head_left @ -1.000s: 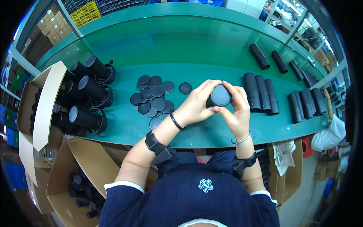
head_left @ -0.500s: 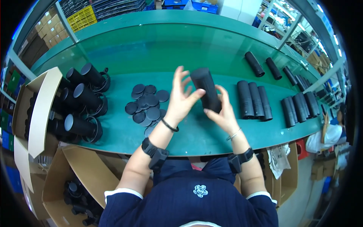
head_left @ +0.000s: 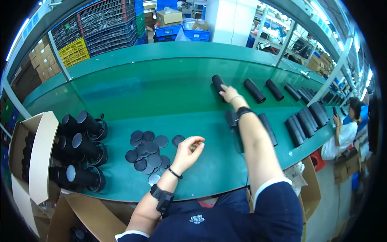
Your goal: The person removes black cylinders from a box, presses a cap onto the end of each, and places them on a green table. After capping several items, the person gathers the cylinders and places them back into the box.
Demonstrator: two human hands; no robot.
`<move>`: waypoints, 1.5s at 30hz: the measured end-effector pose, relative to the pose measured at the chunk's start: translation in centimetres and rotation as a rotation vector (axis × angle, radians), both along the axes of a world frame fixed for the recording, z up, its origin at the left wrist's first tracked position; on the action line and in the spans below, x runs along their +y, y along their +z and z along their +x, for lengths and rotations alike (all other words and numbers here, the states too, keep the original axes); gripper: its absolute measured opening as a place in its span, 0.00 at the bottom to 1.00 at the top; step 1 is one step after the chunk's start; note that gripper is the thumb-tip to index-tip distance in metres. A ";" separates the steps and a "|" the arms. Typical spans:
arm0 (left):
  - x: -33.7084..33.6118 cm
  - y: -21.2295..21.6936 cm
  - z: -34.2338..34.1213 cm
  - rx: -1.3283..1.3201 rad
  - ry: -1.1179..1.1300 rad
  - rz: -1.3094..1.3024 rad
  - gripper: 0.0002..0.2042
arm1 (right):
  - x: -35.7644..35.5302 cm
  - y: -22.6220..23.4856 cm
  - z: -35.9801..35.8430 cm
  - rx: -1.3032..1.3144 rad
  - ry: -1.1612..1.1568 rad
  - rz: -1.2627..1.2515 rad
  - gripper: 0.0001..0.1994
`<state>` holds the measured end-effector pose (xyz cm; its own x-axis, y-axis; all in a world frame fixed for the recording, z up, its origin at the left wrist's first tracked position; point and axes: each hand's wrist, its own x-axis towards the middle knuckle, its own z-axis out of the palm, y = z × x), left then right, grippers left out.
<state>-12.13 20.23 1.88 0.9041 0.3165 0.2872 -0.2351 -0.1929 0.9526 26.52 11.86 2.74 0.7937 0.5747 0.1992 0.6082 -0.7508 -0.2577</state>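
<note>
My right hand reaches far forward over the green belt. Its fingers are closed on the near end of a black cylinder, which lies tilted on the belt. My left hand hovers over the near table, empty, with fingers loosely curled and the thumb apart. Just left of it lies a loose cluster of flat black discs, one disc a little apart from the rest. Beside my right forearm stand out parts of more black cylinders; the arm hides the others there.
Farther right on the belt lie more black cylinders, with another group on the near table. At left, black cylinders with ring-shaped parts lie beside an open carton. Another person sits at far right.
My right hand has carried the cylinder forward and right onto the belt. My left hand has come off the cylinder and dropped back near the discs. The view has tilted upward.
</note>
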 end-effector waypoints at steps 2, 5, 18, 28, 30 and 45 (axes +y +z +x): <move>0.4 -0.2 0.1 0.007 0.024 -0.029 0.10 | -1.3 1.0 -0.2 -0.086 0.161 -0.057 0.23; 1.4 -0.8 0.1 0.050 0.056 -0.107 0.10 | -4.6 8.1 -7.4 0.057 0.045 -0.408 0.36; -2.6 2.4 -0.9 -0.067 -0.199 -0.428 0.36 | -11.2 4.9 -30.6 0.544 0.531 0.632 0.33; -4.1 4.0 -2.4 -0.170 -0.238 0.196 0.32 | -11.9 5.5 -32.1 0.920 0.539 1.117 0.17; -4.7 3.6 -2.3 -0.206 -0.214 0.204 0.30 | -12.3 5.2 -32.3 0.928 0.557 1.107 0.17; -0.7 1.3 1.1 -0.237 -0.048 -0.911 0.30 | -10.0 3.2 -25.9 0.744 0.519 0.555 0.47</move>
<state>-11.08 19.52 3.20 0.8719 0.4734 0.1256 -0.4303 0.6179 0.6581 0.63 1.83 5.95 0.5074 0.8556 0.1024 0.3685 -0.1080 -0.9233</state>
